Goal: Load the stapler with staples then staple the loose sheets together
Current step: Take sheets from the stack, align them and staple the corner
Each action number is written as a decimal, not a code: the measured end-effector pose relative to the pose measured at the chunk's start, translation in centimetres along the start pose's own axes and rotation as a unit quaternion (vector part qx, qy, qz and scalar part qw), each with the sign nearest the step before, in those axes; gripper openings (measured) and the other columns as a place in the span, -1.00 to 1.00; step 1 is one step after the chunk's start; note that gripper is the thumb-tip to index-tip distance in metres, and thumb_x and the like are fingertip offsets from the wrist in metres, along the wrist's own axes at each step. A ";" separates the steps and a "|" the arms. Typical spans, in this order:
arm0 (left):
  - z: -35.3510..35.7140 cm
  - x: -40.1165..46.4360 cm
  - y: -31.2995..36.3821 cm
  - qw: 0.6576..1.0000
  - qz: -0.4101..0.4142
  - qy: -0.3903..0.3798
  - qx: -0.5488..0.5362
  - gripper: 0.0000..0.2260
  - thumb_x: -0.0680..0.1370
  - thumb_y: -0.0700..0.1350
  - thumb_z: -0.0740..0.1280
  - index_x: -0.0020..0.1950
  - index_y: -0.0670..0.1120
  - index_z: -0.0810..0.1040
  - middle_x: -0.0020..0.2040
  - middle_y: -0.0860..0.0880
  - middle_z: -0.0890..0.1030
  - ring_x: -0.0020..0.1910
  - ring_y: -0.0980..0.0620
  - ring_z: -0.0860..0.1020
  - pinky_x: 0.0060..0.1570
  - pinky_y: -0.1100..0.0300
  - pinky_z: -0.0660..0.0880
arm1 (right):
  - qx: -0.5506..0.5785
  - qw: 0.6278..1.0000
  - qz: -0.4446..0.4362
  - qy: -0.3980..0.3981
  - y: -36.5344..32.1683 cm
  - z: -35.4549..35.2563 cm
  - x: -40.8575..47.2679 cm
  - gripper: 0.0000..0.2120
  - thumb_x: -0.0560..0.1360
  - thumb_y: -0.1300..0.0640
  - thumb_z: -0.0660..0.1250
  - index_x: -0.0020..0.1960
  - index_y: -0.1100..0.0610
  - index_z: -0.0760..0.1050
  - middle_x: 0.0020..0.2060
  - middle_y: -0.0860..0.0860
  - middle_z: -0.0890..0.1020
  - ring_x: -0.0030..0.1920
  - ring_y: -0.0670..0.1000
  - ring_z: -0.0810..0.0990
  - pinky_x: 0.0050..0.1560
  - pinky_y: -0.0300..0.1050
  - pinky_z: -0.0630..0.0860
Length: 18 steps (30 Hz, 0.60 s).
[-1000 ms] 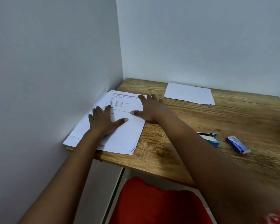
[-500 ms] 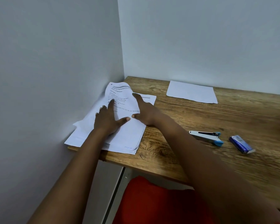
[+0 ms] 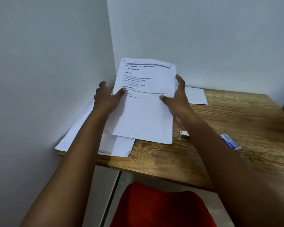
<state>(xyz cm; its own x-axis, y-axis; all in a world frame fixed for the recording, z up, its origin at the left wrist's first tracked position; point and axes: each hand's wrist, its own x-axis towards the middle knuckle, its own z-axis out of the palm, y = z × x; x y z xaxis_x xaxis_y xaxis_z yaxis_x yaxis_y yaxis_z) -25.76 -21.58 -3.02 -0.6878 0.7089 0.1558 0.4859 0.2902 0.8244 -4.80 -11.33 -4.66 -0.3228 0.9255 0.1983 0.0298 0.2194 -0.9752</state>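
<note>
Printed sheets (image 3: 146,102) held tilted up above wooden desk (image 3: 236,122), lower edge over remaining paper stack (image 3: 116,146) by wall. Left hand (image 3: 107,99) pinched on left edge, thumb on front; right hand (image 3: 177,95) clasped on right edge, thumb on front. Paper judged light, limp, easily creased or fanned; both side edges best gripped, then squared. Stapler (image 3: 184,134) mostly hidden behind right forearm; blue staple box (image 3: 230,141) lying apart, untouched.

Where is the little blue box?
The blue box lies flat on the wooden table at the right of the head view, just right of the right forearm, apart from the papers.
</note>
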 end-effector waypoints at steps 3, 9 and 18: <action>1.4 0.0 0.8 0.995 -0.003 -0.051 -0.085 -0.45 0.54 0.15 0.39 0.43 -0.13 0.42 0.29 -0.08 0.57 0.25 -0.10 0.55 0.16 0.08 0.49 | 0.019 0.999 0.039 -0.009 -1.0 -4.2 0.5 -0.19 0.47 0.34 0.43 0.56 -0.01 0.09 0.28 -0.01 0.51 0.22 0.01 0.55 0.23 0.00 0.52; 4.7 -1.2 2.2 0.950 0.011 -0.209 -0.230 -0.91 0.58 -0.13 0.40 0.00 -0.14 0.64 -0.16 0.00 0.73 -0.27 0.10 0.67 -0.32 0.28 0.57 | -0.021 0.998 0.053 -0.028 -1.1 -10.8 0.4 -0.67 0.45 0.24 0.48 0.21 0.15 0.60 0.09 0.05 0.70 0.08 0.08 0.69 0.16 0.08 0.59; 8.8 -2.5 3.0 0.928 -0.008 -0.259 -0.268 -0.81 0.54 -0.26 0.41 0.15 -0.26 0.61 -0.24 -0.07 0.70 -0.42 0.07 0.55 -0.45 0.28 0.46 | 0.004 0.993 0.121 -0.009 2.6 -15.5 -0.2 -0.79 0.45 0.39 0.42 0.03 0.16 0.61 -0.01 0.12 0.70 -0.14 0.02 0.72 -0.14 -0.08 0.67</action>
<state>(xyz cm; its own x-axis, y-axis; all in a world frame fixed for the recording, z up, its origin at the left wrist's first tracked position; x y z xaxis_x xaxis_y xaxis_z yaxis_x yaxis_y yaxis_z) -17.82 -16.82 -5.79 -0.2742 0.9613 -0.0268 0.0441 0.0404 0.9982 10.03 -6.10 -5.66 -0.3236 0.9452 -0.0431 0.1002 -0.0111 -0.9949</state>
